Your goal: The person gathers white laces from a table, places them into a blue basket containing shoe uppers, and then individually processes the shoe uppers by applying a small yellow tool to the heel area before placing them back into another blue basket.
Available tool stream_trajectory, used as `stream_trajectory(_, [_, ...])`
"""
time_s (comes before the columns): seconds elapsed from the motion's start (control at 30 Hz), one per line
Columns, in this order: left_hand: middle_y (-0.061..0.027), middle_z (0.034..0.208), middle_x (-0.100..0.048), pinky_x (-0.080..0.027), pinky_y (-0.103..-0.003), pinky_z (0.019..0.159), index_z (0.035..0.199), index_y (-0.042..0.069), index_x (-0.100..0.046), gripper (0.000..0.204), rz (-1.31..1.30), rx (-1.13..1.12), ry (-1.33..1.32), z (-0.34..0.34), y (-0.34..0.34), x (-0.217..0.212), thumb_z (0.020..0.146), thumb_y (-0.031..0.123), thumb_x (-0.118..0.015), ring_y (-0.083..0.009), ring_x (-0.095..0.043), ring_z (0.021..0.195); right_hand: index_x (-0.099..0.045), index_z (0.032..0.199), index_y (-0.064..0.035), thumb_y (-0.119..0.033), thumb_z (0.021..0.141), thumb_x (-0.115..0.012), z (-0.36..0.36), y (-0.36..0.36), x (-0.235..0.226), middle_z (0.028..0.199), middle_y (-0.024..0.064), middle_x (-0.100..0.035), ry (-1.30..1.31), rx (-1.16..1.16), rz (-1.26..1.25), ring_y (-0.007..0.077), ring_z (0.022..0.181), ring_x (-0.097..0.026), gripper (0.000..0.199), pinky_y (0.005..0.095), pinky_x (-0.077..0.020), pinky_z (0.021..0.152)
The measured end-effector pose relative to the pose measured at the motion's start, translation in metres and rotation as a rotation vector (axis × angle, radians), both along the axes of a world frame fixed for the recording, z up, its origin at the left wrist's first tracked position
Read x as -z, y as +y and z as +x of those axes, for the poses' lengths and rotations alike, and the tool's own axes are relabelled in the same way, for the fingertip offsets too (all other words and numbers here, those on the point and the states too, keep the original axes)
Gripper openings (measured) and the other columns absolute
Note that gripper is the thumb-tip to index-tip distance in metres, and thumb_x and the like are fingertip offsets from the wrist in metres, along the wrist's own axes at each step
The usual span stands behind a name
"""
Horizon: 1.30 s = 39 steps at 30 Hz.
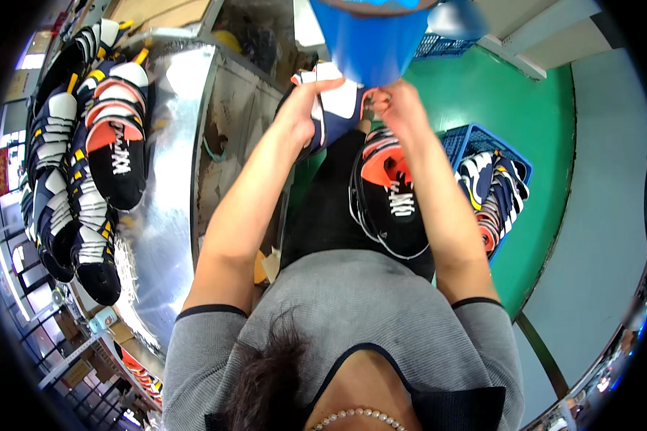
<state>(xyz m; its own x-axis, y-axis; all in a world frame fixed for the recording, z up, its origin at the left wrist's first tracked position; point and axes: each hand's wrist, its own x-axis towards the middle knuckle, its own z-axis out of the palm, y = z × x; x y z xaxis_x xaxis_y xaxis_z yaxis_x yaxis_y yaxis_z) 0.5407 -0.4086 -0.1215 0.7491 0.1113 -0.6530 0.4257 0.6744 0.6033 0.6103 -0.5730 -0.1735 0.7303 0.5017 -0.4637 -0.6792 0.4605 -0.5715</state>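
**Both hands up on a shoe, second shoe on lap**

We've got both hands raised in front of the chest. Left hand [303, 108] is wrapped round a navy/white shoe [336, 108], fingers curled over its top edge, thumb side toward us – closed grip, shoe held up off the lap. Right hand [397, 104] pinches at the same shoe's right side, fingertips bunched tight together; can't tell exactly what bit it's got, partly hidden by the blue cap brim [372, 36] at the top of the pic.

Just below right hand: black sneaker [389, 208] w/ orange collar & white laces, lying on the lap, sole edge white, toe pointing toward us. Not touched by either hand.

Right of that, on the green floor [510, 100]: blue plastic crate [474, 144] w/ more shoes inside, same navy/white/orange mix.

Left side: shiny metal table [167, 179], w/ a pile of sneakers [86, 158] stacked along its far-left edge – black, navy, white, orange, yellow trim. Well apart from both hands.

Person wears grey short-sleeve top, dark trim.
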Motion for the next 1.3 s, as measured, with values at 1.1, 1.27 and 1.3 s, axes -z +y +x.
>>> stream_trajectory(1.1, [-0.0131,0.132,-0.044,-0.034,-0.032,0.101,0.133,-0.003,-0.034,0.065,1.597,-0.476,-0.406,-0.178,0.305,-0.062,0.080,0.013,-0.067,-0.0215,-0.043,0.122,-0.036,0.129,-0.0022,0.011,0.064,-0.061,-0.102,-0.082,-0.071,0.127,0.0164,-0.041,-0.821,0.169,-0.727,0.0253,0.122,-0.041,0.070,0.0334,-0.0338,0.102])
stream_trajectory(1.27, [-0.0114,0.108,-0.059,-0.050,-0.031,0.072,0.121,0.003,-0.050,0.050,1.009,-0.068,-0.713,-0.213,0.071,-0.086,0.089,0.040,-0.060,-0.0184,-0.059,0.093,-0.022,0.137,0.0004,-0.002,0.065,-0.080,-0.122,-0.052,-0.060,0.128,0.0164,-0.038,-0.733,0.210,-0.610,0.0249,0.119,-0.043,0.093,0.0320,-0.0360,0.101])
stream_trajectory(1.3, [-0.0119,0.113,-0.059,-0.048,-0.032,0.079,0.119,0.001,-0.052,0.056,0.853,0.220,-0.659,-0.207,0.024,-0.100,0.089,0.049,-0.055,-0.0198,-0.059,0.098,-0.018,0.139,0.0014,-0.008,0.062,-0.083,-0.128,-0.047,-0.062,0.130,0.0182,-0.037,-0.784,0.177,-0.664,0.0269,0.122,-0.041,0.101,0.0336,-0.0337,0.103])
